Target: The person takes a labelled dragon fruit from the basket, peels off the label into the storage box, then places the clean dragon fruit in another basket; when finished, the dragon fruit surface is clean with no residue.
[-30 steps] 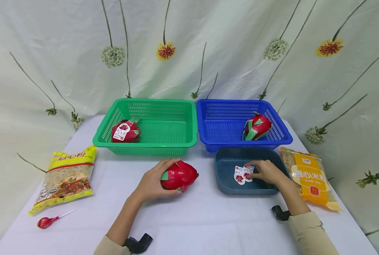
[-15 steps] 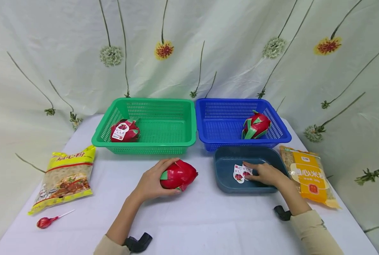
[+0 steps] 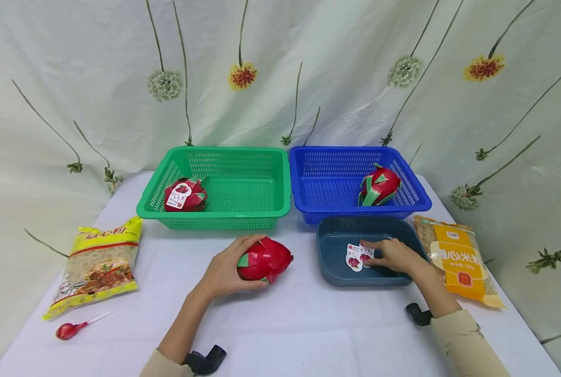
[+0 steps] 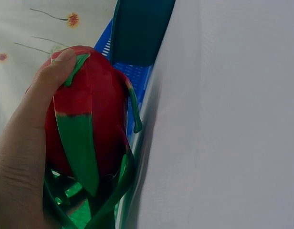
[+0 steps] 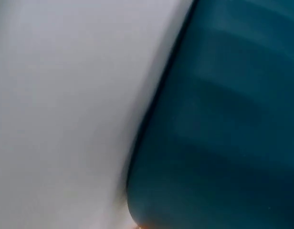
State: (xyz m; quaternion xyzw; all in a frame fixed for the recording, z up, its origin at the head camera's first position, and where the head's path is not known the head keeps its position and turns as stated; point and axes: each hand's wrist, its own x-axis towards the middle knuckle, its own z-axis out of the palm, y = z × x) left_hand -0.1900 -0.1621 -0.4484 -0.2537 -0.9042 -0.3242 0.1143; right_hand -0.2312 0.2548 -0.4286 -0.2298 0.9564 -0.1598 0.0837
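My left hand [image 3: 230, 267] grips a red dragon fruit [image 3: 266, 259] with green scales on the table. In the left wrist view the thumb [image 4: 56, 71] presses its side, and long green scales [image 4: 78, 148] hang from it. My right hand [image 3: 393, 255] reaches into the dark teal tray [image 3: 337, 235]. Its thumb and index finger are at opposite edges of one of two overlapping paper labels [image 3: 354, 257] printed with dragon fruit; whether they pinch it cannot be told. The right wrist view shows only the tray's outer wall [image 5: 223, 133] and white cloth.
Behind stand a green basket [image 3: 223, 213] holding a labelled dragon fruit [image 3: 193, 196] and a blue basket [image 3: 327, 209] holding another dragon fruit [image 3: 379, 186] with no label seen. A yellow food bag [image 3: 98, 264] and lollipop [image 3: 70, 330] lie left. An orange food bag [image 3: 459, 259] lies beside the tray.
Hardly anything differs. The whole head view has shifted slightly; both hands, the held dragon fruit and the labels keep their places.
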